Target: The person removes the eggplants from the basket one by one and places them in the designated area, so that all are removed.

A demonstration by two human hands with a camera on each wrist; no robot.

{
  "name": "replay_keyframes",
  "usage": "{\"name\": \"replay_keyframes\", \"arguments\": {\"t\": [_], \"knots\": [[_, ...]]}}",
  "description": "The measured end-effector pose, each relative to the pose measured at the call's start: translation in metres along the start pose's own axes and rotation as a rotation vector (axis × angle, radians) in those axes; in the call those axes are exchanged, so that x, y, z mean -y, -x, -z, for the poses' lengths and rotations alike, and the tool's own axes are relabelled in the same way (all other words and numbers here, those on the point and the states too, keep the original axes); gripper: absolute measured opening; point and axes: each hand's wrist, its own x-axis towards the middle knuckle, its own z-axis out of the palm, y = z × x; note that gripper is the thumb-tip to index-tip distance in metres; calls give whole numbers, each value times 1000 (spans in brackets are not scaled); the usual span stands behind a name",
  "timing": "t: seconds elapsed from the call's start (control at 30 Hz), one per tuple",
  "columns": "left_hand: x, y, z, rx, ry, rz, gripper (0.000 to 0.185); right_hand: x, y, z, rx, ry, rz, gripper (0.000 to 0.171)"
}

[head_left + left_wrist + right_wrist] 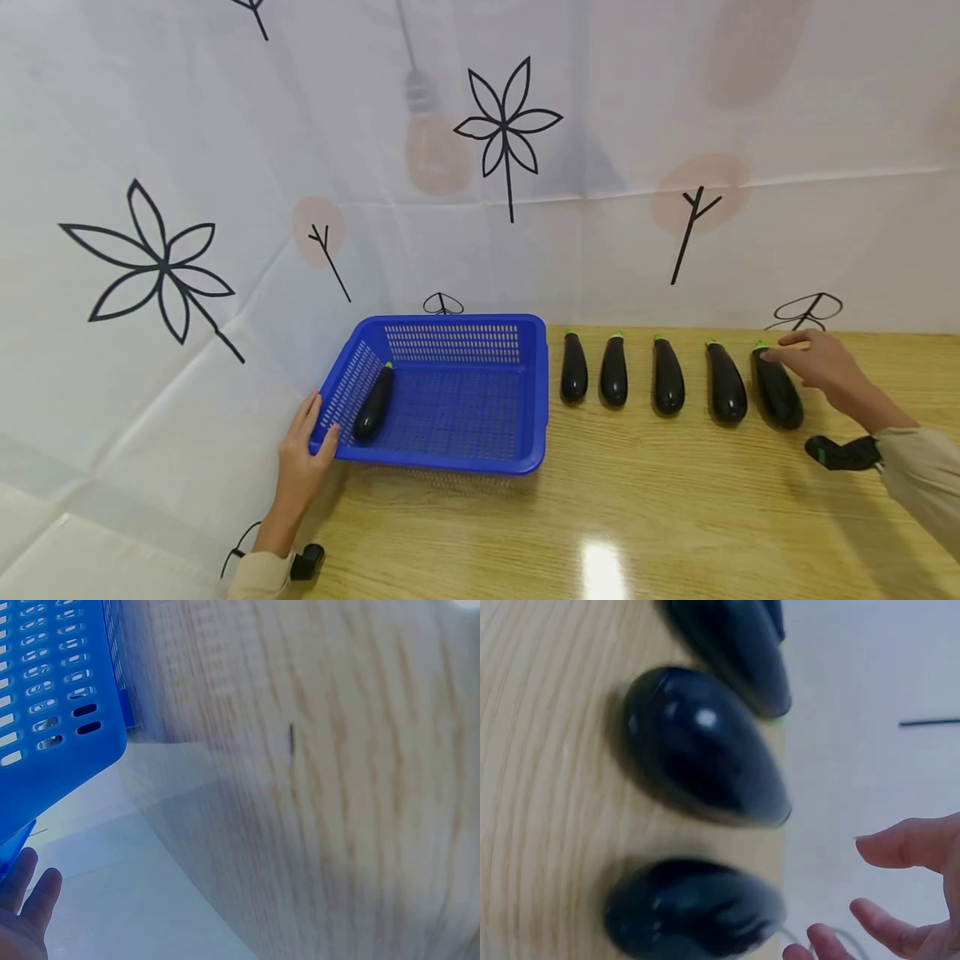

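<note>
A blue plastic basket [542, 400] with slotted sides stands on the table, and one dark eggplant [374, 404] lies inside along its left wall. My left hand [303, 458] touches the basket's front left corner, its fingers and thumb spread. In the left wrist view, two straight fingers [39, 900] show near the blue rim. At the right, my right hand [821, 367] is over the stem end of the rightmost eggplant [778, 390]. Thumb and fingers stand apart in the right wrist view, holding nothing, beside the eggplants [705, 746].
To the right of the basket, more eggplants [668, 377] lie in a spaced row, green stems toward the back. They rest on a wood-grain table [675, 508]. A white patterned cloth [600, 250] hangs behind and at the left.
</note>
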Motion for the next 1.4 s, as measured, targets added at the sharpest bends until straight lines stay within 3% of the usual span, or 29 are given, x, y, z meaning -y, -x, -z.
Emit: {"name": "replay_keyframes", "arguments": {"t": [0.33,0.73,1.4], "knots": [[2,-3,2,5,-5,-13,57,47,-3,-15,90,-54,40,69],[2,-5,2,6,-11,-26,57,118,2,-43,165,-79,152,61],[2,-1,-1,-14,-3,-45,57,185,3,-88,273,-259,253,54]]}}
